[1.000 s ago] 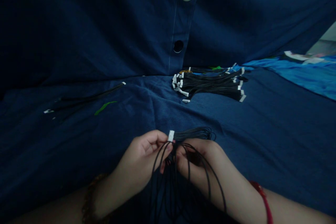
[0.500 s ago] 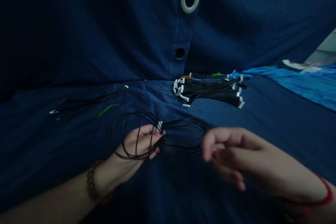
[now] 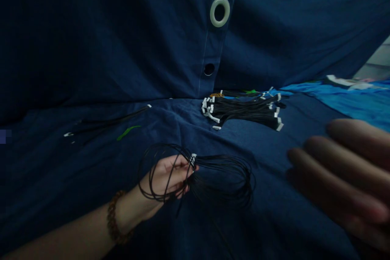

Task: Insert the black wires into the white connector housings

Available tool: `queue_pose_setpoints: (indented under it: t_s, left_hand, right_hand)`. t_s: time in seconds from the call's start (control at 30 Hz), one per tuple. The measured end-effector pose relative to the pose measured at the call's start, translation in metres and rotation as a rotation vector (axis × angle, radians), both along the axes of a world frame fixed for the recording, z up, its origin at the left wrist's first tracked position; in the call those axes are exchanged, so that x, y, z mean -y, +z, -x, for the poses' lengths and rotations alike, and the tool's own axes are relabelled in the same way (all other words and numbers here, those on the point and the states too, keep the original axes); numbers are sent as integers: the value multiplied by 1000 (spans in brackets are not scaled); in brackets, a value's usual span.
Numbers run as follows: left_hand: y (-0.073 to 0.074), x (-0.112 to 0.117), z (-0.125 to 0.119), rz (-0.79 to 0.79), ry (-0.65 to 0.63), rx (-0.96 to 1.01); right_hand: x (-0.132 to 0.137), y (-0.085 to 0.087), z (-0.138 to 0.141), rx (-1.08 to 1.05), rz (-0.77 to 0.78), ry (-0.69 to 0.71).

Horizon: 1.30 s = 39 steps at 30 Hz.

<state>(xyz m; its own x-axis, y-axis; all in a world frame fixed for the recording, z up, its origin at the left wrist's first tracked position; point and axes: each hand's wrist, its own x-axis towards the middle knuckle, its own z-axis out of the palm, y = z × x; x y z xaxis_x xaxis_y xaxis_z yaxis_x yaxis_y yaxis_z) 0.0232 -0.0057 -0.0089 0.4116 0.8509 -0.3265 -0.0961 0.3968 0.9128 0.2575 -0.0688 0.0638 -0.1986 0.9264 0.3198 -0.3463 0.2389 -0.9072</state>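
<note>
My left hand (image 3: 169,176) is shut on a bundle of thin black wires (image 3: 225,183), pinching its small white connectors (image 3: 193,159) between thumb and fingers. Loops of wire hang around the hand and spread to its right. My right hand (image 3: 341,174) is blurred at the right edge, fingers apart and holding nothing, well clear of the bundle. Beyond both hands lies a pile of black wire harnesses (image 3: 240,111) with white connectors at both ends.
A few loose black wires (image 3: 109,124) and a green strip (image 3: 128,132) lie on the navy fabric (image 3: 91,61) to the left. Behind rises a navy cloth with a pale ring (image 3: 219,11) and a dark hole (image 3: 209,69). Bright blue cloth (image 3: 344,97) lies far right.
My right hand has moved further right, away from the bundle. My left hand has shifted slightly lower and right, still gripping the connectors, and the wire loops lie more spread out.
</note>
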Motion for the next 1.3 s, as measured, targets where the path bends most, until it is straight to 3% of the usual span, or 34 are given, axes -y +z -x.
queue_pose_setpoints:
  t_s: [0.07, 0.2, 0.4, 0.5, 0.67, 0.73, 0.8, 0.97, 1.07, 1.13, 1.2, 1.3]
  left_hand:
    - [2, 0, 0, 29, 28, -30]
    - [6, 1, -1, 32, 42, -11]
    - [13, 3, -1, 73, 82, -23]
    - [16, 3, -3, 86, 104, -32]
    - [10, 1, -2, 73, 77, -11]
    - [7, 1, -1, 64, 69, -2]
    - [5, 1, 0, 59, 57, 9]
    - [6, 2, 2, 47, 32, 3]
    - [7, 2, 1, 45, 25, 8]
    - [8, 1, 0, 55, 38, 10]
    - [9, 1, -1, 69, 51, 10]
    - [9, 3, -2, 90, 52, 20]
  right_hand:
    - [0, 2, 3, 260, -32, 15]
    - [1, 1, 16, 986, -186, 146]
    - [12, -27, 46, 1387, -133, -42]
    - [6, -31, 47, 1255, -26, 31]
    - [-14, -19, 26, 374, 445, 407]
    - [-18, -16, 20, 63, 465, 348]
    - [-20, -16, 17, -48, 379, 197]
    - [-16, -11, 16, -6, 90, -124]
    - [-16, -2, 8, -224, 66, -254]
    - [-16, 3, 5, -246, 61, -290]
    - [-12, 3, 8, -1, 30, -300]
    - [-1, -7, 24, 652, -96, -312]
